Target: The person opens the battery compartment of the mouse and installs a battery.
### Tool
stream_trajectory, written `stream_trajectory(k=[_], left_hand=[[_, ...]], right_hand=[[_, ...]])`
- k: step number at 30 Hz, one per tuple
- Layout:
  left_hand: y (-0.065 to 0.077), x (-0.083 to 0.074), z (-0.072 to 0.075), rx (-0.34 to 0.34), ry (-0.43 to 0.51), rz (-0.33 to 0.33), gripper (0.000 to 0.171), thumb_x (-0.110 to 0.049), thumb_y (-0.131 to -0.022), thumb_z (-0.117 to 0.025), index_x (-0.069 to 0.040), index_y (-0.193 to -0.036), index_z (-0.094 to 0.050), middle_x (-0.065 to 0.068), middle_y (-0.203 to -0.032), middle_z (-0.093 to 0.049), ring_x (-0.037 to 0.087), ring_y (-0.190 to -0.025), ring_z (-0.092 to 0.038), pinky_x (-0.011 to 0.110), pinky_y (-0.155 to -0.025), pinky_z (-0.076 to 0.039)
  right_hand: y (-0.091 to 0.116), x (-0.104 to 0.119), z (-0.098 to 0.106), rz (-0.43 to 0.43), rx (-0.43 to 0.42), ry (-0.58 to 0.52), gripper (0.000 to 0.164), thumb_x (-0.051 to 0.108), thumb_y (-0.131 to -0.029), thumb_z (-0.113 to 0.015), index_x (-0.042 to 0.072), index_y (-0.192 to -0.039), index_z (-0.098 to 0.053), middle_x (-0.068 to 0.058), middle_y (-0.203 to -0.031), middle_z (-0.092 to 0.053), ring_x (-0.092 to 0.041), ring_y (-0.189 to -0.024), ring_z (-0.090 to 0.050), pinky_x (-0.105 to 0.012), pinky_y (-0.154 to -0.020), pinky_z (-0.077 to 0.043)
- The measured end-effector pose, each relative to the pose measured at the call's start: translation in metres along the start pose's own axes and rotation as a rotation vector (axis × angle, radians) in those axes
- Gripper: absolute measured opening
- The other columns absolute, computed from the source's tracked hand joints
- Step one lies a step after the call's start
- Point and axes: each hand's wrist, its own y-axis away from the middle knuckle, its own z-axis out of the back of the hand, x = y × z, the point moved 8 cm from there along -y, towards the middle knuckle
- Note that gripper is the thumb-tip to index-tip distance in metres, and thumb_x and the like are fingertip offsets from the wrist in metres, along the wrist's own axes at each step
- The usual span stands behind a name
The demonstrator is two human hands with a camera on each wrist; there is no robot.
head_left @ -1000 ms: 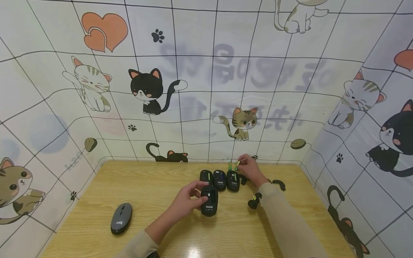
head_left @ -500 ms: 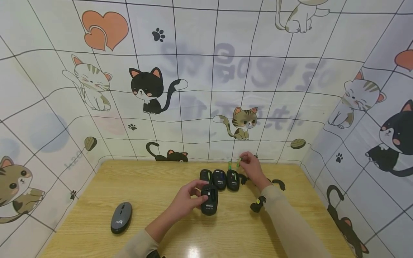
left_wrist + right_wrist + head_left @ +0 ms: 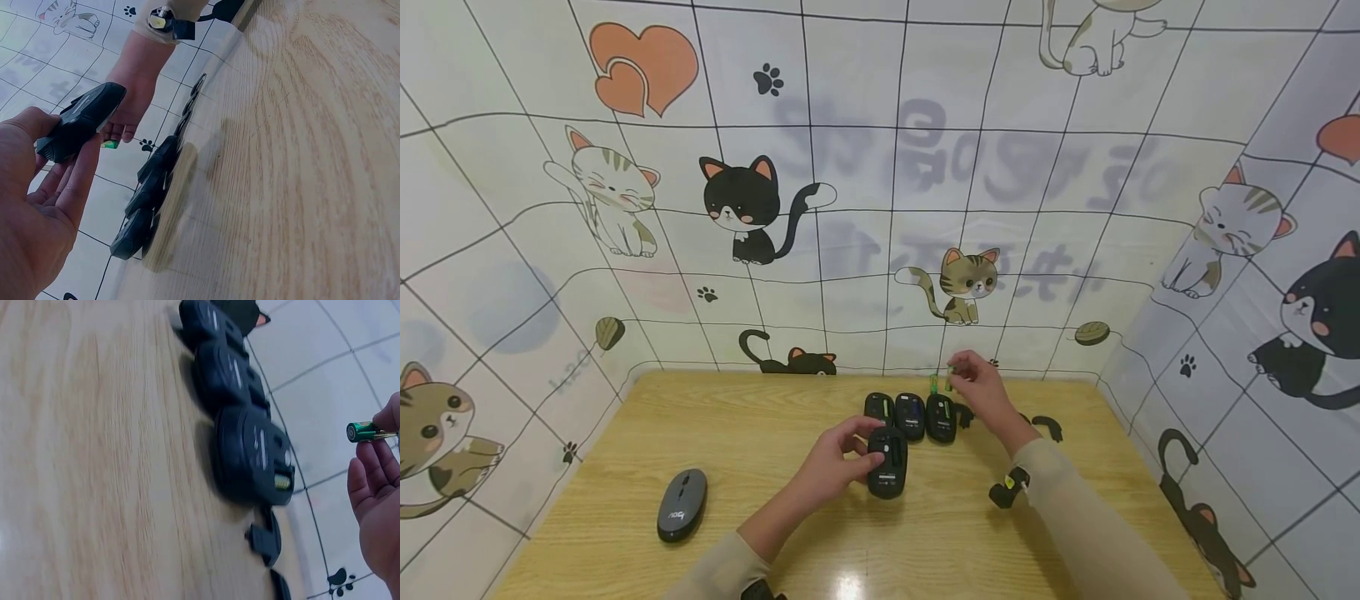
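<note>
My left hand (image 3: 835, 460) holds a black computer mouse (image 3: 887, 467) by its sides, with the underside and its uncovered battery slot facing up. In the left wrist view that mouse (image 3: 81, 122) is clear of the table, between thumb and fingers. My right hand (image 3: 987, 392) pinches a green battery (image 3: 360, 431) between thumb and fingertips, above the back of the table. Another green battery (image 3: 934, 384) is just left of it. Below them lies an upturned black mouse (image 3: 941, 419) with a battery showing in its slot (image 3: 282, 482).
Two more upturned mice (image 3: 910, 417) (image 3: 880, 408) sit left of it in a row. Black curved battery covers (image 3: 964, 415) (image 3: 1047, 428) lie to the right, partly behind the right arm. A grey mouse (image 3: 682, 506) rests on the wooden table (image 3: 760, 433) at left. A cat-print cloth (image 3: 850, 317) hangs behind.
My right wrist has turned and the forearm has shifted a little to the right, with the battery still pinched. My left hand and its mouse have stayed almost in place.
</note>
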Motion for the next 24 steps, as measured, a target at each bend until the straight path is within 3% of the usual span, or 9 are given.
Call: stream_trajectory(k=[4,10,16,24], left_hand=[[0.000,0.001,0.000,0.000,0.004,0.006,0.043,-0.005,-0.102,-0.079,-0.021,-0.141,-0.070,0.012,-0.126,-0.065,0.027,-0.101,-0.070,0.044,-0.074,-0.070],[0.000,0.000,0.000,0.005,0.008,-0.010,0.043,-0.005,-0.102,-0.079,-0.017,-0.142,-0.070,0.014,-0.125,-0.065,0.026,-0.099,-0.070,0.044,-0.073,-0.070],[0.000,-0.001,0.001,0.007,0.013,-0.017,0.042,-0.007,-0.102,-0.079,-0.017,-0.142,-0.070,0.013,-0.125,-0.065,0.025,-0.100,-0.070,0.043,-0.073,-0.070],[0.000,-0.001,0.001,0.003,0.016,-0.007,0.043,-0.007,-0.102,-0.080,-0.017,-0.142,-0.070,0.014,-0.125,-0.065,0.026,-0.099,-0.071,0.044,-0.073,-0.070]], right_hand=[[0.008,0.014,-0.005,-0.010,0.025,-0.036,0.016,0.003,-0.105,-0.071,0.008,-0.121,-0.070,-0.009,-0.105,-0.069,-0.022,-0.091,-0.064,-0.037,-0.079,-0.059],[0.024,0.039,-0.018,-0.003,0.094,-0.077,0.019,0.002,-0.105,-0.071,-0.001,-0.124,-0.067,-0.009,-0.105,-0.070,-0.021,-0.091,-0.064,-0.039,-0.079,-0.059],[0.035,0.053,-0.029,-0.004,0.128,-0.119,0.015,0.002,-0.104,-0.072,0.007,-0.118,-0.069,-0.011,-0.105,-0.069,-0.022,-0.088,-0.064,-0.039,-0.079,-0.062],[0.054,0.075,-0.043,0.014,0.218,-0.191,0.018,0.004,-0.104,-0.075,0.000,-0.120,-0.068,-0.012,-0.108,-0.069,-0.029,-0.093,-0.068,-0.030,-0.079,-0.062]])
